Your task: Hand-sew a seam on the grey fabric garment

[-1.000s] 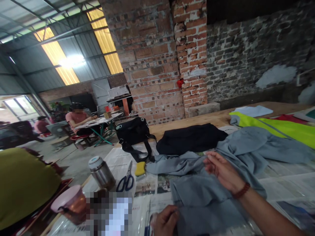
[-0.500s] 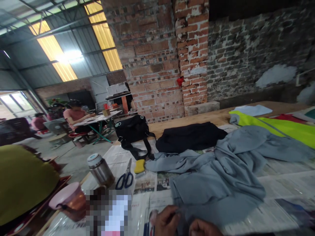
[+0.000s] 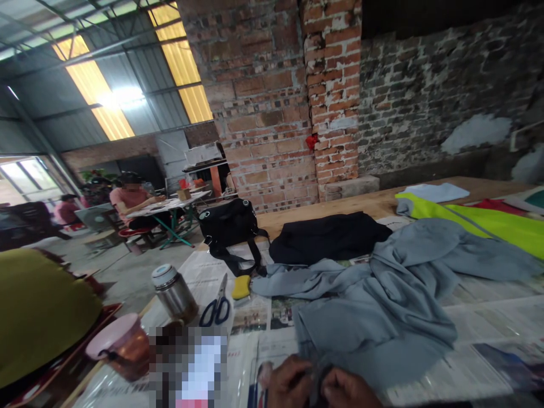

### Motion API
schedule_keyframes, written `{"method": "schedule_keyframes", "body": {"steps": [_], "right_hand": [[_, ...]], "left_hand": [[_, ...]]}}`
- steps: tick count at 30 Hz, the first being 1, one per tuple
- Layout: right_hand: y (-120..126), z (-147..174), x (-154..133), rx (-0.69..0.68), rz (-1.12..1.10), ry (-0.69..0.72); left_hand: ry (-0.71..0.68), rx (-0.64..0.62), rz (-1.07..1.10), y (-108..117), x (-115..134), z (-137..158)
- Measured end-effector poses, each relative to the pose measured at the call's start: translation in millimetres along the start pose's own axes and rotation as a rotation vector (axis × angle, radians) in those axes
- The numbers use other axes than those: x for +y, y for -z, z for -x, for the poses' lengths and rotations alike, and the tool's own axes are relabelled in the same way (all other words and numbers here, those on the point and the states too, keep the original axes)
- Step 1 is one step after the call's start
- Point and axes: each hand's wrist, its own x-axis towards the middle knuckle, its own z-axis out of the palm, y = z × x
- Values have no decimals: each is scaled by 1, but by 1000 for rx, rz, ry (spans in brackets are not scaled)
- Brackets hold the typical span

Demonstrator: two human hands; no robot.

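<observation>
A crumpled grey cloth (image 3: 382,306) lies spread over a table covered with newspaper (image 3: 480,317). At the bottom edge of the view my left hand (image 3: 289,385) and my right hand (image 3: 346,391) sit close together, both pinching the near edge of the grey cloth between their fingers. Only the tops of the hands show; the rest is cut off by the frame.
Blue-handled scissors (image 3: 216,309), a yellow block (image 3: 241,287), a steel flask (image 3: 173,293) and a pink-lidded pot (image 3: 119,345) stand at the left. A black bag (image 3: 229,226), a black cloth (image 3: 327,238) and a neon yellow cloth (image 3: 488,221) lie further back. People sit at a distant table (image 3: 170,209).
My right hand came off the middle of the grey cloth and drew back to the near edge, joining my left hand there. The view shifted slightly.
</observation>
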Motion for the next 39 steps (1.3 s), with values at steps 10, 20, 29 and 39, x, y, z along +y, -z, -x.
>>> {"method": "schedule_keyframes", "body": {"steps": [10,20,29,39], "right_hand": [[7,13,-30,-27,140,37],[50,10,-84,165,481,340],[23,-5,-69,23,287,176],[22,-12,-64,144,-71,195]], "left_hand": [[-223,-61,180,-12,-37,-3],[-320,-63,241,-11,-42,-7],[45,-48,222,-6,-10,0],[287,-153,196,1,3,-9]]}}
